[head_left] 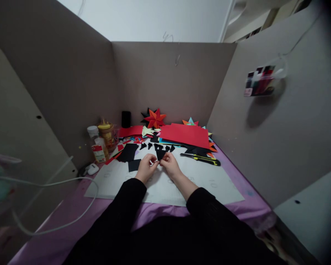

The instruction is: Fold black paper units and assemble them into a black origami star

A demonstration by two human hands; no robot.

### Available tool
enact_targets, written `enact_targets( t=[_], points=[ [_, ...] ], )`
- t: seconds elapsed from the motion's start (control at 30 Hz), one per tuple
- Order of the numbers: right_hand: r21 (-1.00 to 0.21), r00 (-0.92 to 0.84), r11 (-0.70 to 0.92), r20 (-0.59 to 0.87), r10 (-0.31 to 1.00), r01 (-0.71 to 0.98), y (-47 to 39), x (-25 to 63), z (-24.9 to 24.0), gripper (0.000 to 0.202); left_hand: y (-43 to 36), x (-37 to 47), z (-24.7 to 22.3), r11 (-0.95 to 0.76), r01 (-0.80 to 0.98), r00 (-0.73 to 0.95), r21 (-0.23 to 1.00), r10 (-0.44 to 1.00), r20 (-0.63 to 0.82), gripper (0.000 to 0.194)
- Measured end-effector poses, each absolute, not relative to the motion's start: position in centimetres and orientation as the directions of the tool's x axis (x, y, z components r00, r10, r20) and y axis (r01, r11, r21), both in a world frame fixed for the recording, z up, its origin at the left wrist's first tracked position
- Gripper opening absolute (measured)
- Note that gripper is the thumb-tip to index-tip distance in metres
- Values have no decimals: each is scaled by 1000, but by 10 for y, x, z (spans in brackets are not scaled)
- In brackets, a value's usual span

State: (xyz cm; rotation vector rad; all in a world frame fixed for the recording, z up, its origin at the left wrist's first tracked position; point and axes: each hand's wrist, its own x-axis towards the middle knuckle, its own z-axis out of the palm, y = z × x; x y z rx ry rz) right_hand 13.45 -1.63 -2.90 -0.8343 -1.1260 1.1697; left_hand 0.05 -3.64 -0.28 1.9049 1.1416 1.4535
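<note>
Black paper piece (161, 154) sits just beyond the meeting fingertips; the right hand's (170, 165) grip is pinched on it, but I can't tell whether the left hand's (146, 166) is. A yellow-black cutter (202, 159) lies right of both grips.

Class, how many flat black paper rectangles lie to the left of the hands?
2 are visible: a larger rectangle farther back, and a smaller rectangle beside the left hand. More may be hidden underneath.

Bottles (99, 149) left, paper (160, 152) between, cutter (206, 159) right
</note>
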Motion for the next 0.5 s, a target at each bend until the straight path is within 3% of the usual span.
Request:
enact_targets(
  t=[0.2,0.5],
  points=[
    [-930,41,212,210,977,-300,-18,135,-25,27,-37,3,-9,-548,366,100,752,827,554,10],
    [-925,56,307,302,952,-224,-16,134,-29,26,-34,4,-13,-550,528,66,647,786,615,14]
  ],
)
